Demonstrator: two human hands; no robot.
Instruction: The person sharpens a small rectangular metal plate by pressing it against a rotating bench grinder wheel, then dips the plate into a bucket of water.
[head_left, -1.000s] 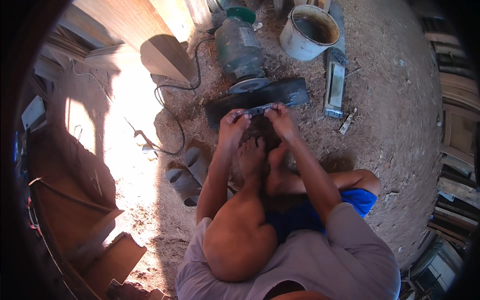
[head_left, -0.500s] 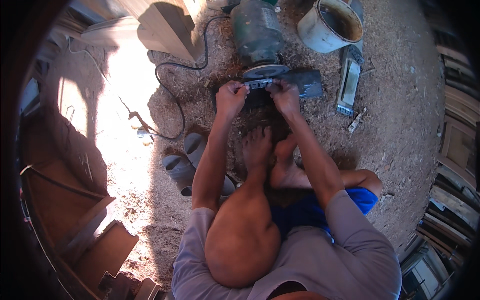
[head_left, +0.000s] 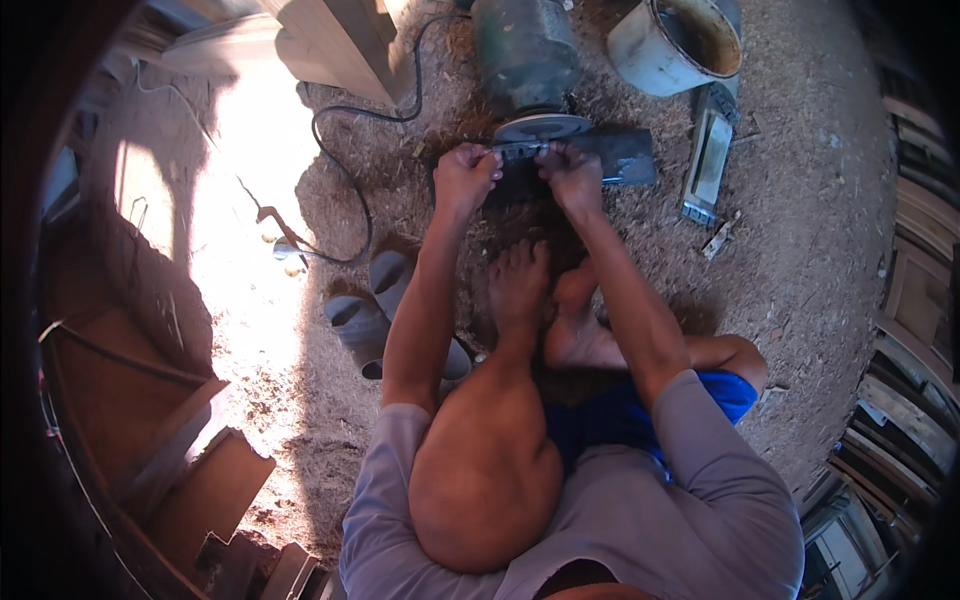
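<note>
Between my two hands is a short flat metal blade with slots [head_left: 520, 151], held level by its ends. My left hand [head_left: 466, 181] pinches its left end, fingers closed. At the other end, my right hand [head_left: 573, 178] grips it with thumb and curled fingers. Just beyond the blade is the pale disc of a grinding wheel [head_left: 543, 127], fixed to a green motor [head_left: 525, 60]. Whether the blade touches the wheel, I cannot tell. Under my hands lies a dark flat plate [head_left: 628, 158] on the ground.
A stained white bucket [head_left: 655, 55] stands right of the motor, near a long tool with a pale flat face [head_left: 710, 160]. A black cable [head_left: 363, 190] curves across the left ground. Grey pipe fittings [head_left: 358, 325] sit by my left forearm. Wooden boards [head_left: 915, 290] line the right side.
The whole scene has shifted slightly upward in the view, wheel, bucket and hands together. Both hands keep the same grip on the blade by the wheel.
</note>
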